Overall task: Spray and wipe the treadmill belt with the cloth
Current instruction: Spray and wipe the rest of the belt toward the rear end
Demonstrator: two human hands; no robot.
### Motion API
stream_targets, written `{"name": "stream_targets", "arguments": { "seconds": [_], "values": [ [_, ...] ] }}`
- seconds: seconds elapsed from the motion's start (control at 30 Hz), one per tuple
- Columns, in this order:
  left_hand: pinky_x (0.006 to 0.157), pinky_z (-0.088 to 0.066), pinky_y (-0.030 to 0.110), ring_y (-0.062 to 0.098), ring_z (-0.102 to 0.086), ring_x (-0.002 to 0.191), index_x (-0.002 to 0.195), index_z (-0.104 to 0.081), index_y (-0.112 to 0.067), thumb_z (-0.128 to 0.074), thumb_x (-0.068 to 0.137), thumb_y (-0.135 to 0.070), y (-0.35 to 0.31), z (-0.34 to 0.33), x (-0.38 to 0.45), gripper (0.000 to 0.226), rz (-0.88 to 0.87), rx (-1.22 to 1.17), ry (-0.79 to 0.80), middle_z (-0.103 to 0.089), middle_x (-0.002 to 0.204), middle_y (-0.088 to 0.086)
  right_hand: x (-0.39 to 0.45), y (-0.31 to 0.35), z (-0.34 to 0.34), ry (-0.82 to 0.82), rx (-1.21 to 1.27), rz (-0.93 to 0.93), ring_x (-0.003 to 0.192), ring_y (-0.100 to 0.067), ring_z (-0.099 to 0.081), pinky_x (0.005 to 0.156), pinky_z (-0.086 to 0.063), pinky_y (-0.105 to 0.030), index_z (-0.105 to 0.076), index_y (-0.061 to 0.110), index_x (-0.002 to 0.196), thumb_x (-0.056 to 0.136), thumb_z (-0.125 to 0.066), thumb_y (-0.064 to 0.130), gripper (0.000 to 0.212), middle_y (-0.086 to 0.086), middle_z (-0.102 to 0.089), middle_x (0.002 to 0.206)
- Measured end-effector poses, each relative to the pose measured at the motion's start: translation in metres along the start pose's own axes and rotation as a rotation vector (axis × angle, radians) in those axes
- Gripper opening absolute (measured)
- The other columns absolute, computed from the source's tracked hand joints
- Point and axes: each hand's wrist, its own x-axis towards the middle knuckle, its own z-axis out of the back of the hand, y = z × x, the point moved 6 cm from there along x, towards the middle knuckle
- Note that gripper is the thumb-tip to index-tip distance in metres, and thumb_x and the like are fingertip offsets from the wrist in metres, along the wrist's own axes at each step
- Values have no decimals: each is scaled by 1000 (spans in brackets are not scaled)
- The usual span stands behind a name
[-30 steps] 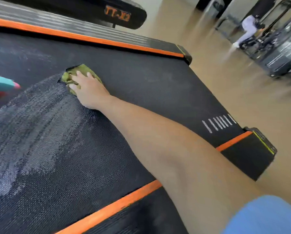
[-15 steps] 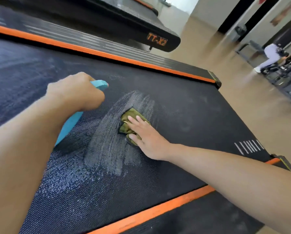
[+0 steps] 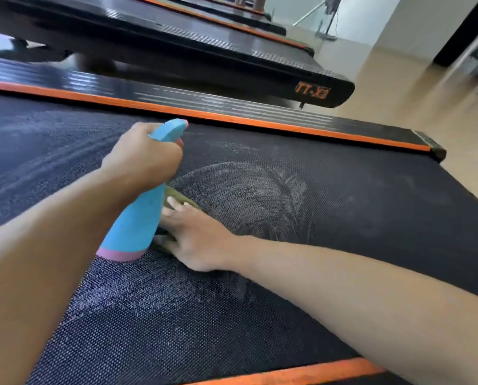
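The black textured treadmill belt (image 3: 343, 218) fills the view, marked with pale wet smears. My left hand (image 3: 146, 154) grips a blue spray bottle (image 3: 137, 220) with a pink base, held above the belt with its nozzle pointing toward the far side rail. My right hand (image 3: 196, 237) presses flat on an olive-green cloth (image 3: 178, 197) lying on the belt, just right of the bottle. The bottle and my fingers hide most of the cloth.
Orange strips edge the belt on the far side rail (image 3: 232, 118) and the near rail (image 3: 301, 373). A second treadmill (image 3: 301, 81) marked TT-X2 stands beyond. Tan floor (image 3: 412, 107) lies to the right.
My left hand has swung the spray bottle forward and right, over the cloth. My right hand with the cloth has slid back toward me and left. The view has tilted up.
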Motion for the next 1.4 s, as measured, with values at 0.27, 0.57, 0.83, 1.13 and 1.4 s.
{"name": "stream_targets", "arguments": {
  "seconds": [0.27, 0.57, 0.83, 1.13, 1.4],
  "values": [
    [97, -57, 49, 33, -69, 96, 93, -73, -34, -55, 71, -39, -5, -1, -12, 28, 26, 3, 38, -76, 96, 0, -69, -204, 72, -138, -45, -873, 148, -34, -12, 119, -14, -47, -28, 14, 151, 104, -27, 38, 53, -7, -15, 162],
    [92, -52, 38, 32, -65, 98, 103, -68, -33, -59, 91, -28, -29, -32, -11, 16, -57, 252, 174, -70, 101, 3, -45, -72, 32, -14, -72, -155, 149, -16, -4, 122, -6, -38, -21, 27, 154, 104, -31, 42, 53, 6, -11, 162],
    [89, -51, 36, 27, -66, 100, 117, -68, -40, -59, 89, -31, -33, -55, -12, 31, -118, 396, 292, -70, 108, -1, -118, -242, 76, -141, 1, -884, 149, -34, -8, 119, -10, -46, -26, 11, 151, 105, -27, 38, 54, -8, -11, 162],
    [81, -44, 32, 28, -59, 96, 131, -65, -34, -65, 91, -38, -36, -76, -5, 40, -117, 499, 331, -64, 106, 0, -94, -98, 39, -5, -70, -225, 149, -10, 2, 121, -2, -30, -17, 25, 155, 103, -30, 44, 56, 10, -5, 162],
    [91, -52, 37, 29, -65, 104, 123, -69, -32, -74, 84, -51, -33, -77, -2, 43, -118, 510, 325, -69, 109, 0, -150, -261, 87, -179, 28, -939, 148, -31, -12, 118, -13, -42, -27, 12, 151, 105, -30, 38, 53, -7, -14, 162]
  ]
}}
